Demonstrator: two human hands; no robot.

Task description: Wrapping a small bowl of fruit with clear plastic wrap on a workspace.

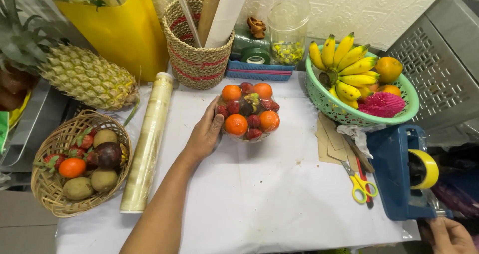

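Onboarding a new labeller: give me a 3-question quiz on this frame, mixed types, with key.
1. True or false: the left hand rests against the wrapped fruit bowl.
2. What lies just left of that arm? A) roll of clear film B) scissors C) bananas
3. Fill in: the right hand is beside the blue ___ dispenser.

Key: 1 true; 2 A; 3 tape.

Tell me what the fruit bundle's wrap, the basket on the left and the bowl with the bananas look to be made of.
Fruit bundle under the left hand: clear plastic film, glossy, by its highlights and creases.
Basket: woven wicker or cane, matt tan, strands visible.
Bowl: likely moulded plastic, teal green, perforated wall.
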